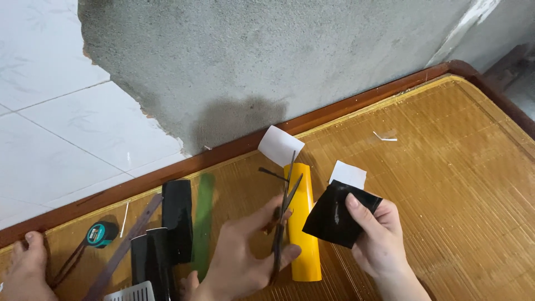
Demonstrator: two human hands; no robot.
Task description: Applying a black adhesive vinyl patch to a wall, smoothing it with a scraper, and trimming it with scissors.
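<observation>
Holding a black glossy sheet [341,218] pinched between thumb and fingers, the right hand [378,237] keeps it upright just right of centre, with a white backing piece [349,174] showing behind its top edge. The left hand [245,253] grips a pair of scissors [283,214] by the handles, blades parted and pointing up and away toward the wall [278,67]. The scissors' long axis runs nearly straight away from the person, tilted slightly right at the tips. The black sheet lies directly to the right of the blades, close but not touching; its nearest corner points left toward them. Of the 2 hands, the right already has the sheet, and the left, with the scissors, is just beside it.

Behind the scissors a yellow roll [304,223] lies on the woven mat [446,167], its long axis parallel with the blades. A white paper square [280,145] sits at its far end. Further left lie black strips [175,223], a green strip [203,217] and a tape measure [100,234]. A bare foot [25,267] rests at the left edge.
</observation>
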